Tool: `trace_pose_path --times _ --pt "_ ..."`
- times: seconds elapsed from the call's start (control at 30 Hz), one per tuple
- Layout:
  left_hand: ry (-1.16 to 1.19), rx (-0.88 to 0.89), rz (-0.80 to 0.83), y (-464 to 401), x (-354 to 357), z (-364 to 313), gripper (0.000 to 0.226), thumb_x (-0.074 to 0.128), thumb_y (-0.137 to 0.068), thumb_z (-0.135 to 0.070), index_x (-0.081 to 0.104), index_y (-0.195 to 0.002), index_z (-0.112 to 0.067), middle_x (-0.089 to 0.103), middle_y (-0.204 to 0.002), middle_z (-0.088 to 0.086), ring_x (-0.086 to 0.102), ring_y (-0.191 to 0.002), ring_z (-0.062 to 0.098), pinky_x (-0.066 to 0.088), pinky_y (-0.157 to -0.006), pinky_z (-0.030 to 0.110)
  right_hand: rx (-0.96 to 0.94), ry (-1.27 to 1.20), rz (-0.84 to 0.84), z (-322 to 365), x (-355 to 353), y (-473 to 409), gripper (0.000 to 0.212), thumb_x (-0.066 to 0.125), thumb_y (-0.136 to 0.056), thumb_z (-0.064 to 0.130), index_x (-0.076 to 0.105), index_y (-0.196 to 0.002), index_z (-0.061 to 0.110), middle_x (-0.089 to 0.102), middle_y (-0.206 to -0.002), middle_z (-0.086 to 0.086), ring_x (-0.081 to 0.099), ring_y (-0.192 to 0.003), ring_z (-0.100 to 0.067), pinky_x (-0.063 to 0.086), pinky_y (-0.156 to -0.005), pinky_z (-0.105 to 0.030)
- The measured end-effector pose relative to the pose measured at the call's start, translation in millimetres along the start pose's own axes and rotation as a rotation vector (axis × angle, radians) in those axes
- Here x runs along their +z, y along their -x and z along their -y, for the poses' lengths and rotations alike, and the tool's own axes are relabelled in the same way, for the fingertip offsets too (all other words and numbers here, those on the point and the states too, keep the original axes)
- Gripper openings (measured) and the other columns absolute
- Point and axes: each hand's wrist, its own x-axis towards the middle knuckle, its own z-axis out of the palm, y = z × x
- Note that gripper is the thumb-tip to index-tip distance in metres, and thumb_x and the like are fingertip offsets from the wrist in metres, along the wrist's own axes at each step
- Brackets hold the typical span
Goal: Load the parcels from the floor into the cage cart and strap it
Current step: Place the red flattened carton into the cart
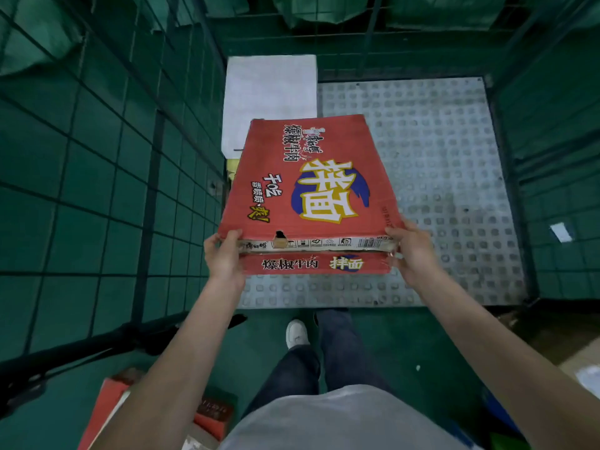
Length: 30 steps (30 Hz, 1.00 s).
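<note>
Both hands, left (224,254) and right (412,251), gripped a red box (308,190) over the cart floor (438,157); one white parcel (269,99) sat loaded, others and strapping remained.

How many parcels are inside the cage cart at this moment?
2 visible: a white parcel lying in the far left corner of the cart floor, and a red carton held over the floor by the left hand and right hand. It may hide more.
</note>
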Motion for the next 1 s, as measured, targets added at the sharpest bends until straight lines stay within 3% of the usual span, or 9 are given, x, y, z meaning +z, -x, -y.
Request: trace_pose_path --times 0.17,0.23,0.43,0.53,0.63,0.73,0.83,0.93,1.0 --pt "0.027 0.017 -0.022 -36 37 -21 0.042 0.063 -0.089 -0.003 0.046 -0.127 -0.007 0.062 -0.109 0.012 0.062 -0.078 0.019 0.057 -0.08 0.041 0.022 0.022 0.064 40 25 -46 0.036 0.048 -0.096 -0.001 0.065 -0.116 0.024 0.069 -0.085 0.005 0.061 -0.07 -0.014 0.046 -0.064 -0.035" --pt "0.039 0.004 -0.024 -55 52 -28 0.038 0.063 -0.089 -0.003 0.046 -0.122 -0.009 0.062 -0.109 0.012 0.063 -0.082 0.021 0.057 -0.087 0.044 0.015 0.039 0.08 52 37 -70 0.038 0.048 -0.096 -0.001 0.064 -0.124 0.021 0.069 -0.084 0.004 0.059 -0.07 -0.015 0.041 -0.064 -0.034" --pt "0.085 -0.017 -0.04 -117 82 -48 0.032 0.062 -0.089 0.0 0.044 -0.112 -0.014 0.061 -0.108 0.014 0.062 -0.082 0.022 0.054 -0.084 0.044 0.026 0.065 0.109 73 76 -125 0.042 0.047 -0.097 -0.003 0.062 -0.127 0.021 0.069 -0.088 0.007 0.065 -0.064 -0.004 0.053 -0.061 -0.025" --pt "0.069 -0.004 -0.034 -151 91 -59 0.029 0.06 -0.09 0.001 0.044 -0.108 -0.015 0.059 -0.095 0.009 0.058 -0.074 0.016 0.052 -0.079 0.038 0.006 0.077 0.112 74 100 -155 0.044 0.047 -0.096 -0.005 0.059 -0.132 0.018 0.067 -0.088 0.006 0.064 -0.064 -0.002 0.055 -0.068 -0.024" --pt "0.026 -0.01 -0.037 -183 99 -74 0.041 0.061 -0.091 -0.002 0.043 -0.127 -0.008 0.056 -0.083 0.003 0.057 -0.072 0.013 0.052 -0.085 0.038 -0.017 0.114 0.139 80 128 -182 0.045 0.047 -0.097 -0.004 0.058 -0.133 0.02 0.066 -0.102 0.006 0.064 -0.081 -0.005 0.052 -0.081 -0.025" --pt "0.006 0.006 -0.015 -212 110 -91 0.044 0.059 -0.094 -0.003 0.04 -0.133 -0.008 0.061 -0.094 0.005 0.062 -0.08 0.015 0.052 -0.096 0.039 -0.052 0.148 0.17 89 157 -211 0.044 0.047 -0.097 -0.006 0.058 -0.129 0.021 0.068 -0.1 0.009 0.066 -0.078 0.001 0.053 -0.067 -0.017" --pt "-0.009 0.027 -0.017 -242 123 -115 0.038 0.056 -0.096 -0.002 0.04 -0.131 -0.008 0.06 -0.115 0.01 0.064 -0.101 0.023 0.052 -0.097 0.038 -0.1 0.251 0.14 95 184 -248 0.043 0.054 -0.094 -0.006 0.06 -0.13 0.016 0.069 -0.105 0.004 0.066 -0.091 -0.01 0.054 -0.076 -0.024" --pt "0.002 0.034 -0.002 -271 136 -135 0.034 0.054 -0.097 -0.001 0.042 -0.128 -0.008 0.061 -0.117 0.011 0.065 -0.097 0.021 0.056 -0.089 0.036 -0.121 0.335 0.097 102 205 -278 0.041 0.063 -0.087 -0.002 0.067 -0.122 0.018 0.069 -0.096 0.001 0.064 -0.086 -0.016 0.056 -0.079 -0.034" --pt "-0.011 0.018 -0.004 -285 146 -145 0.032 0.052 -0.099 -0.004 0.043 -0.129 -0.009 0.061 -0.115 0.008 0.064 -0.094 0.018 0.056 -0.077 0.028 -0.145 0.358 0.07 107 216 -293 0.034 0.065 -0.077 0.003 0.072 -0.104 0.023 0.07 -0.095 -0.004 0.065 -0.087 -0.022 0.056 -0.085 -0.045"
